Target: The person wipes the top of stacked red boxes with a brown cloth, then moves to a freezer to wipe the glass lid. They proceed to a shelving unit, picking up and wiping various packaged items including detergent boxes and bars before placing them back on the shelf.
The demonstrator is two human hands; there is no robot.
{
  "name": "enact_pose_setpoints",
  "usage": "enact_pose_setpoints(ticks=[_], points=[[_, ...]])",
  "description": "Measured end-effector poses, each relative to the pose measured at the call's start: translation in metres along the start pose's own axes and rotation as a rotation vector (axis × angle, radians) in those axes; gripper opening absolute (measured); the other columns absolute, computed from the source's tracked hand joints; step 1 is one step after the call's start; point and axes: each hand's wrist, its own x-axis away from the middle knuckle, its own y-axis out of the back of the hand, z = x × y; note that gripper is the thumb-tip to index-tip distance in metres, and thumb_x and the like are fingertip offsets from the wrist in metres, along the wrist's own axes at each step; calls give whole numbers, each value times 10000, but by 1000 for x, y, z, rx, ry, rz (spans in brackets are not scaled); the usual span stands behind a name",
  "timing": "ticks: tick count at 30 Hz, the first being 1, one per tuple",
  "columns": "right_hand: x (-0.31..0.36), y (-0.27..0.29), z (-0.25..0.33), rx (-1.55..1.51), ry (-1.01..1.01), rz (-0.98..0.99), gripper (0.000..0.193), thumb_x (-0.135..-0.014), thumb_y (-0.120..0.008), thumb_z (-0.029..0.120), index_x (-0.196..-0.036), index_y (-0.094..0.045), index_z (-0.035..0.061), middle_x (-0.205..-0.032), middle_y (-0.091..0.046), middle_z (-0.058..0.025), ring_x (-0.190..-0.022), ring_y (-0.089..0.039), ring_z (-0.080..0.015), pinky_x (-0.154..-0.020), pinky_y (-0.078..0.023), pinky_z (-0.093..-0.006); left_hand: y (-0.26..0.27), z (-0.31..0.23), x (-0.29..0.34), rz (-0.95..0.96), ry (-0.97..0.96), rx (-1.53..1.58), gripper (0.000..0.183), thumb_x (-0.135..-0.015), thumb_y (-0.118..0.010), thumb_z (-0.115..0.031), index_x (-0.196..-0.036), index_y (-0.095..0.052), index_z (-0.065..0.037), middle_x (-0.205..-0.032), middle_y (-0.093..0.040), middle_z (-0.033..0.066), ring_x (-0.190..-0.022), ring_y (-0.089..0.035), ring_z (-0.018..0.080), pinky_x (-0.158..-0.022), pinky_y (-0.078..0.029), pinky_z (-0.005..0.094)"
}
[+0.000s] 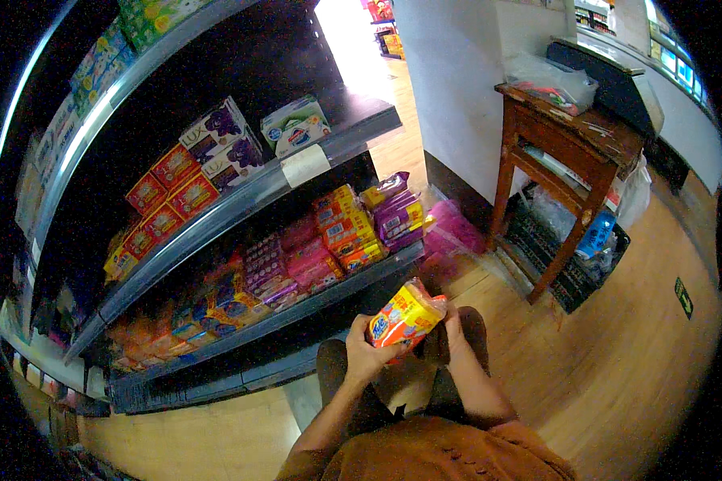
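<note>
Holding an orange-and-yellow packet (406, 316) above your knees, you are wrapping your left hand (364, 353) around its left side, thumb lying across the front. Your right hand (452, 327) is meeting its right end, but the fingers are mostly hiding, so its grip cannot be told. Similar packets (346, 228) are sitting ahead on the lower shelf (337, 291), beside purple packs (399, 218).

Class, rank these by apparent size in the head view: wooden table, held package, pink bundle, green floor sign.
Largest: wooden table
Middle: held package and pink bundle, too alike to rank
Smallest: green floor sign
</note>
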Motion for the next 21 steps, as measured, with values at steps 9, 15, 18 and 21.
enact_pose_setpoints(ticks=[9, 15, 18, 21], points=[[13, -28, -30, 59, -169, -27, 382, -756, -441, 277, -1008, -500, -4, -944, -565, -139, -818, -555, -276, -769, -444, -386, 8, 3, -10, -141, -69, -216, 490, -460, -763, -178, -822, -477, -12, -752, -499, 37, -677, -495, 115, -625, -424, 244], [17, -25, -8, 185, -138, -188, 406, -709, -445, 325, -947, -517, 4, -837, -585, -128, -688, -573, -262, -611, -481, -366, 15, -1, -12, -186, -70, -215, 476, -459, -762, -153, -812, -479, -5, -740, -497, 42, -667, -495, 107, -614, -427, 238], [23, -34, 11, 133, -5, -149, 380, -728, -444, 335, -918, -526, 16, -780, -587, -116, -617, -568, -241, -550, -480, -347, 19, -1, -11, -138, -128, -341, 459, -461, -748, -133, -815, -483, -10, -744, -500, 36, -672, -494, 102, -623, -425, 234], [46, -67, 20, 256, 164, -232, 366, -744, -453, 330, -919, -521, 16, -792, -586, -112, -615, -568, -233, -542, -479, -332, 21, 11, -8, -117, -53, -195, 452, -459, -739, -128, -818, -488, -13, -745, -505, 32, -671, -494, 103, -629, -424, 236]])
